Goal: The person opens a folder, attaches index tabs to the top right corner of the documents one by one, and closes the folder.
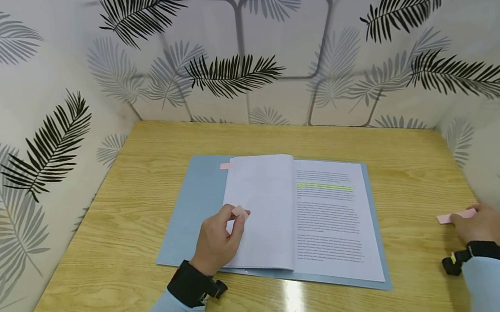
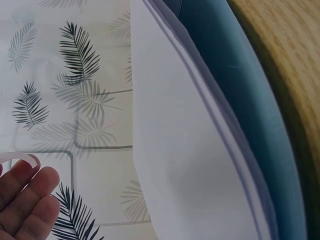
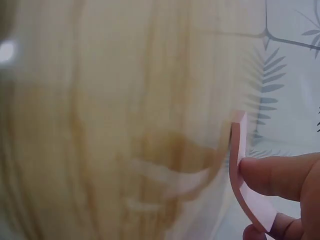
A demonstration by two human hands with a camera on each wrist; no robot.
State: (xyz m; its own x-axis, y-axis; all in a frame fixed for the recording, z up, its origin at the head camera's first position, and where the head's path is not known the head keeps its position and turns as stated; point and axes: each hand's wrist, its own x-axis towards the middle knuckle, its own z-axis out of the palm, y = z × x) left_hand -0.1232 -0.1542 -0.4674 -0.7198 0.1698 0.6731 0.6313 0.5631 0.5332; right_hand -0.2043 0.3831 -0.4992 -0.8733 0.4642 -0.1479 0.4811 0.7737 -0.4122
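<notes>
My left hand point(image 1: 217, 240) pinches a small pink sticky note point(image 1: 240, 211) between thumb and fingers, above the left page of an open document. In the left wrist view the curved edge of this note shows at the fingertips. The document's white pages point(image 1: 260, 188) lie in a blue folder point(image 1: 193, 206). Far to the right, my right hand point(image 1: 485, 225) grips a thin pad of pink sticky notes point(image 3: 239, 175) at the table's right side. The pad looks bent under the thumb in the right wrist view.
A pink tab point(image 1: 225, 166) sticks out from the left page's upper edge. Printed text with a yellow-green highlighted line point(image 1: 325, 186) fills the right page. The wooden table point(image 1: 133, 204) meets leaf-patterned wall covering point(image 1: 284, 98) behind and at both sides.
</notes>
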